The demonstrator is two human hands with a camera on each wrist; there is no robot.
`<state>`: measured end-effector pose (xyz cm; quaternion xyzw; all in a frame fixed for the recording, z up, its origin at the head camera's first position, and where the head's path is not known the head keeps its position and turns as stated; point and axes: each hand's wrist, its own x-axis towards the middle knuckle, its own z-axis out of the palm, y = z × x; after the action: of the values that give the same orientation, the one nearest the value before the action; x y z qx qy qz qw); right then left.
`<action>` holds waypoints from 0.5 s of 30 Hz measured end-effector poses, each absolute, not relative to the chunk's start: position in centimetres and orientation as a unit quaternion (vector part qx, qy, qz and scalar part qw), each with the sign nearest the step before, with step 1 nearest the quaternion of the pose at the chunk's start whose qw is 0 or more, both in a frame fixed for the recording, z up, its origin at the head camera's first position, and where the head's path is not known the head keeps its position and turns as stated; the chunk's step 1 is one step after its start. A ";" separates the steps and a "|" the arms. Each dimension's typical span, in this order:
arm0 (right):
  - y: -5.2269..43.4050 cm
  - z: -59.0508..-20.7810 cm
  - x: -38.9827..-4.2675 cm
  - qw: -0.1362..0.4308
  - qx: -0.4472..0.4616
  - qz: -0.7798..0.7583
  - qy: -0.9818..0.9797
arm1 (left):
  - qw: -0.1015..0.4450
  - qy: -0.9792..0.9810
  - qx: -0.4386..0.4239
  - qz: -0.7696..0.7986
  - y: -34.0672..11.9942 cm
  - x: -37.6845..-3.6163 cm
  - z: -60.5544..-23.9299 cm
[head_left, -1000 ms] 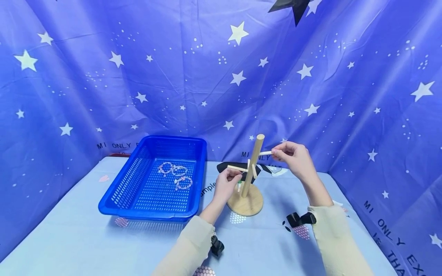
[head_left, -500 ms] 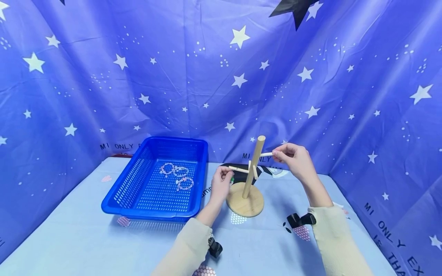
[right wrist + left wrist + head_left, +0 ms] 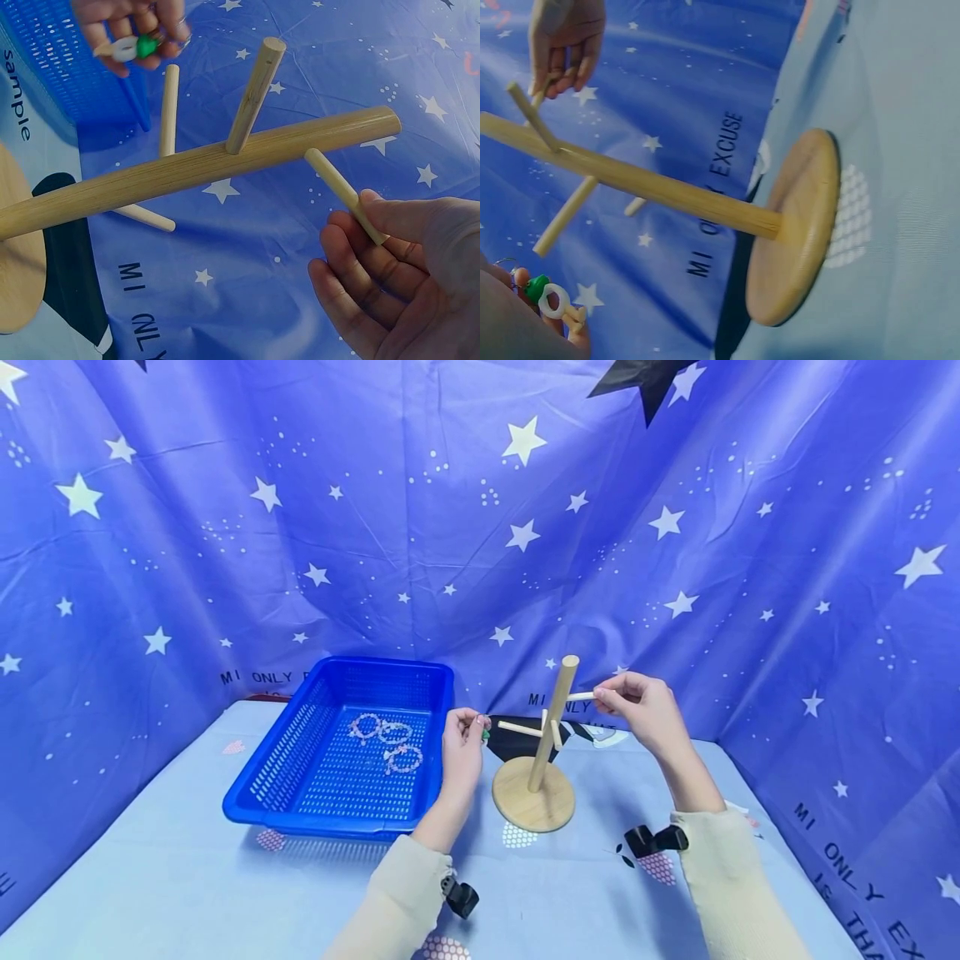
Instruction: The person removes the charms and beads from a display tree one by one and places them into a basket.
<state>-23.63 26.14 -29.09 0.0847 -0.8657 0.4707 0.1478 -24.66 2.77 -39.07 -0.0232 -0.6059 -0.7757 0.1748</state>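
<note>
A wooden stand with several pegs point(image 3: 552, 727) rises from a round wooden base point(image 3: 534, 793). My right hand point(image 3: 641, 706) pinches its upper right peg point(image 3: 345, 191) between thumb and fingers. To the left of the stand, my left hand point(image 3: 462, 747) pinches a small keychain point(image 3: 551, 298) with a green piece, a white ring and a beige end; a thin metal loop shows by the fingers. The keychain hangs just off the tip of the left peg point(image 3: 519, 728), apart from it. Part of the keychain is hidden by the fingers.
A blue plastic basket point(image 3: 258, 822) stands to the left, close by my left wrist. In it lie several beaded bracelets point(image 3: 405, 760). A starry blue curtain point(image 3: 390, 527) hangs behind the table point(image 3: 187, 893) and along its sides.
My left hand has moved left, away from the stand and off the left peg's tip, with the keychain in its fingers. My right hand stays on its peg.
</note>
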 end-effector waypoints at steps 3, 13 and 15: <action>26.2 -29.1 -23.6 0.148 0.087 0.474 -0.864 | 0.182 -0.587 -0.038 -0.788 2.3 -24.5 -38.3; 26.3 -29.2 -23.7 0.147 0.084 0.478 -0.862 | 0.210 -0.611 -0.091 -0.758 -0.6 -24.1 -35.4; 26.3 -29.2 -23.7 0.147 0.083 0.476 -0.863 | 0.217 -0.626 -0.100 -0.743 -1.5 -24.0 -34.8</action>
<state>-23.71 26.27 -29.20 0.0835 -0.8632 0.4758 0.1468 -24.03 -1.50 -34.79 -0.0995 -0.6257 -0.7427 0.2167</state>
